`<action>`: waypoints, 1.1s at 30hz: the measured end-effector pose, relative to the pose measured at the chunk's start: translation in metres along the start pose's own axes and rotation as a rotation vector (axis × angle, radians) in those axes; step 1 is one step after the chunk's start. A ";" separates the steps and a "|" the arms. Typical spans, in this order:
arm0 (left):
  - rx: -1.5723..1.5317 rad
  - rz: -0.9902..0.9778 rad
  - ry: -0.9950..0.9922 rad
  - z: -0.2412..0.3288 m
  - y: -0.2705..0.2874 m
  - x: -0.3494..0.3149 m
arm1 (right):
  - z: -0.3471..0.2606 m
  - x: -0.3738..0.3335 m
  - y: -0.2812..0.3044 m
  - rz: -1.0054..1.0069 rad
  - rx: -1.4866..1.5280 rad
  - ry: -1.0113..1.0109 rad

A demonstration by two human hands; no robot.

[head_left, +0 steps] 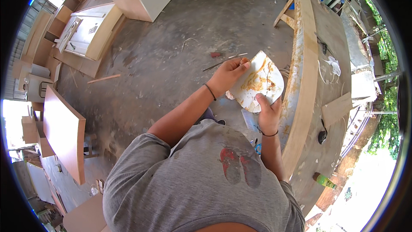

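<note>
Both hands hold a white, flat sheet (253,88) smeared with brown stains, in front of my body. My left hand (229,75) is closed on its upper left edge, with thumb and fingers pinched together. My right hand (269,114) grips the lower right edge, its thumb lying on the stained face and its fingers mostly hidden behind. The sheet has a pointed top corner and a rounded right edge. What it is made of, I cannot tell. Dark bands circle both wrists.
At my right runs a bench with a long wooden board (307,77), a black tape measure (322,136), a brown flat piece (337,109) and a green bottle (325,181). Wooden cabinets (141,0) stand far left; a panel (64,131) stands nearer left. A wood strip (104,78) lies on the floor.
</note>
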State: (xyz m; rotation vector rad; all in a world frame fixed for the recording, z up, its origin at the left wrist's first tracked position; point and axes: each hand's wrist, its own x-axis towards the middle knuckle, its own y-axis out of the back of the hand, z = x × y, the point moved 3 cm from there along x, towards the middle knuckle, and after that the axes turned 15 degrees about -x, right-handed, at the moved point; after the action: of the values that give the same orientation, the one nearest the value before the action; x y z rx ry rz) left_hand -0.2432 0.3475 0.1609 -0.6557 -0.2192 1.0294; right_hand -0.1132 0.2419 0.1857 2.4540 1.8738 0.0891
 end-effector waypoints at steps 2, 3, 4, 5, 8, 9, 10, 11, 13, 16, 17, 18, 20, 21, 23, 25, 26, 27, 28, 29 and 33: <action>0.348 0.081 -0.161 0.007 -0.005 -0.001 | 0.001 -0.006 -0.009 0.031 -0.031 0.038; 0.348 0.079 -0.162 0.008 -0.008 0.000 | 0.002 -0.009 -0.014 0.058 -0.061 0.074; 0.333 0.132 -0.129 0.007 -0.011 0.002 | 0.001 -0.011 -0.019 0.061 -0.166 0.147; 0.318 0.185 -0.096 0.007 -0.012 0.005 | 0.000 -0.011 -0.020 0.063 -0.167 0.149; -0.104 0.232 0.126 -0.012 0.000 0.015 | -0.004 -0.011 -0.024 -0.020 -0.384 0.228; -0.103 0.231 0.124 -0.016 0.006 0.019 | -0.004 -0.009 -0.022 -0.019 -0.383 0.230; -0.269 0.236 0.208 -0.023 0.012 0.021 | -0.002 -0.007 -0.019 -0.009 -0.360 0.202; -0.436 0.239 0.292 -0.029 0.016 0.023 | 0.000 -0.005 -0.015 0.002 -0.338 0.174; -0.495 0.186 0.305 -0.026 0.013 0.020 | 0.005 0.000 -0.007 -0.004 -0.245 0.127; -0.566 0.050 0.307 -0.004 -0.003 0.009 | 0.011 0.002 0.000 0.023 -0.144 0.096; -0.578 -0.031 0.296 0.003 -0.009 0.006 | 0.011 0.002 0.000 0.027 -0.146 0.095; -0.579 -0.034 0.296 0.006 -0.008 0.005 | 0.011 0.002 0.000 0.024 -0.129 0.097; -0.408 -0.139 0.161 0.014 -0.009 0.005 | 0.008 0.001 0.000 0.022 -0.113 0.100; -0.407 -0.140 0.161 0.013 -0.008 0.006 | 0.004 -0.002 -0.003 -0.045 -0.056 0.032; -0.078 -0.101 -0.050 0.014 -0.006 0.009 | 0.004 -0.007 -0.014 -0.112 0.000 -0.035; -0.080 -0.034 -0.105 0.011 -0.008 0.012 | 0.004 -0.012 -0.022 -0.059 -0.118 0.030; -0.082 0.036 -0.160 0.010 -0.008 0.013 | -0.001 -0.014 -0.023 -0.089 -0.216 0.014; -0.083 0.035 -0.163 0.007 -0.010 0.015 | 0.001 -0.014 -0.022 -0.089 -0.218 0.016; -0.140 0.078 -0.148 0.002 -0.011 0.017 | 0.002 -0.015 -0.023 -0.074 -0.345 0.107; -0.197 0.121 -0.133 0.000 -0.011 0.017 | 0.001 -0.015 -0.023 -0.057 -0.472 0.198; -0.336 0.254 0.063 0.000 -0.011 0.010 | -0.017 -0.016 -0.027 -0.086 -0.630 0.358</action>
State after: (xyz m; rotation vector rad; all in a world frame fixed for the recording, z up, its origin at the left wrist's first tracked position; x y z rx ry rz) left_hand -0.2304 0.3521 0.1663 -1.0395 -0.2611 1.2248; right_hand -0.1447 0.2334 0.2003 2.0038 1.6979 1.0030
